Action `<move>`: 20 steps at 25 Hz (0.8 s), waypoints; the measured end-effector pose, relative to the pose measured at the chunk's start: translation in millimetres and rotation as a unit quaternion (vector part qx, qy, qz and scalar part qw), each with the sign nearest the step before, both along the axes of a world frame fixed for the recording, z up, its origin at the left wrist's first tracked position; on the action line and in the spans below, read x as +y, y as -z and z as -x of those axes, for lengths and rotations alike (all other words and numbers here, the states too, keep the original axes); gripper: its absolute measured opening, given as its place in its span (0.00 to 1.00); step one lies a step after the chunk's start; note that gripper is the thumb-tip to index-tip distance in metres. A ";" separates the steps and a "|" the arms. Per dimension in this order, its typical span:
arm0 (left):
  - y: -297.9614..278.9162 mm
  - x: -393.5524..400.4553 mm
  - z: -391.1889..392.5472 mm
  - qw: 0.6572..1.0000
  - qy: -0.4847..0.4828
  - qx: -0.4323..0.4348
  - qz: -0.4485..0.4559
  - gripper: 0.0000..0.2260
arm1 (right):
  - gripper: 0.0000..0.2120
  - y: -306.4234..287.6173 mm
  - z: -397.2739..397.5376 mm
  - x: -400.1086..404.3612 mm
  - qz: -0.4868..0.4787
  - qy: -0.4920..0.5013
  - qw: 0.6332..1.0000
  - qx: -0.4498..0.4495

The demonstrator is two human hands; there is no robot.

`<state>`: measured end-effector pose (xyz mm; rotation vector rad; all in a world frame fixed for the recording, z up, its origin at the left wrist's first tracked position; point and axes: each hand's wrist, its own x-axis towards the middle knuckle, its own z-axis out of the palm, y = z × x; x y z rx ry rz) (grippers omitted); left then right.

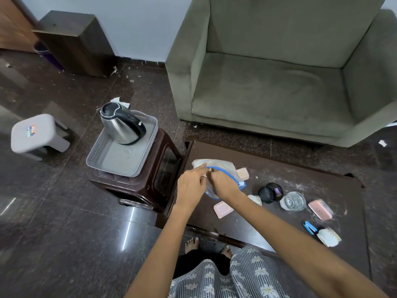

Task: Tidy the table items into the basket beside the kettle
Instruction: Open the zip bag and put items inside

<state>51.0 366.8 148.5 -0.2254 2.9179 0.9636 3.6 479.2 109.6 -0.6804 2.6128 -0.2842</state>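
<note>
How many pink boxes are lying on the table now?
3: one pink box behind the plastic bag, one under the right forearm, one beside the glass. The bag may hide more.

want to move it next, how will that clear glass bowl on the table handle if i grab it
The glass bowl looks thick-walled, so it is probably heavy for its size and rigid. Its smooth surface may be slippery, and it would likely break if dropped. Sitting low and wide on the table, it seems unlikely to tip.
</note>
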 end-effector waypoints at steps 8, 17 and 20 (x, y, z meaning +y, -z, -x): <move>-4.0 3.8 -4.8 0.999 0.044 -0.005 -0.011 0.23 | 0.04 2.3 -7.2 -5.8 -0.271 -0.190 0.943 0.017; 6.2 -1.9 -9.4 0.997 0.051 -0.016 -0.057 0.22 | 0.16 21.6 -9.9 -3.9 -0.304 -0.288 0.907 0.030; 6.1 -2.3 -10.1 0.996 0.056 -0.024 -0.066 0.22 | 0.18 17.8 -14.6 -6.5 -0.307 -0.294 0.905 0.009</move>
